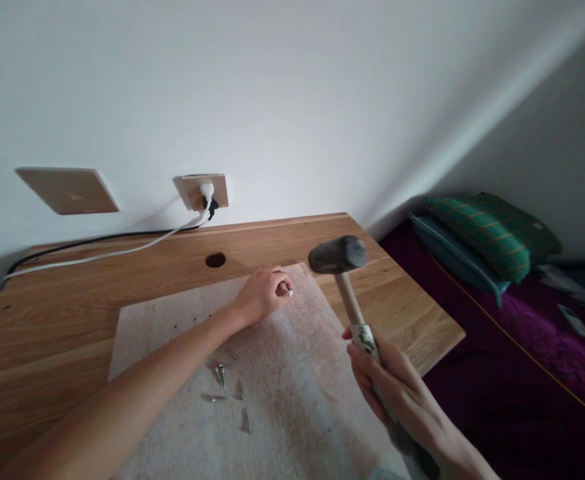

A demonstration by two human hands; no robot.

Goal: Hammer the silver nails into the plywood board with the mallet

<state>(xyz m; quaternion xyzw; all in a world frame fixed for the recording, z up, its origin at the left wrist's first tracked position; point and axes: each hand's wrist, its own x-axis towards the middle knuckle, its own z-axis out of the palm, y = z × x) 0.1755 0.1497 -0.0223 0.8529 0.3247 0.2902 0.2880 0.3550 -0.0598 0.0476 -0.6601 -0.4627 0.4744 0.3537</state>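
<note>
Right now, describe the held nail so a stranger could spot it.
On the light wooden desk lies a pale rectangular board. Near its far edge the left hand pinches one small silver nail; the other nails lie loose, nearer the person.

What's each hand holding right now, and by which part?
The right hand grips the hammer low on its handle; the left hand pinches a small nail between its fingers, which part cannot be told.
</note>
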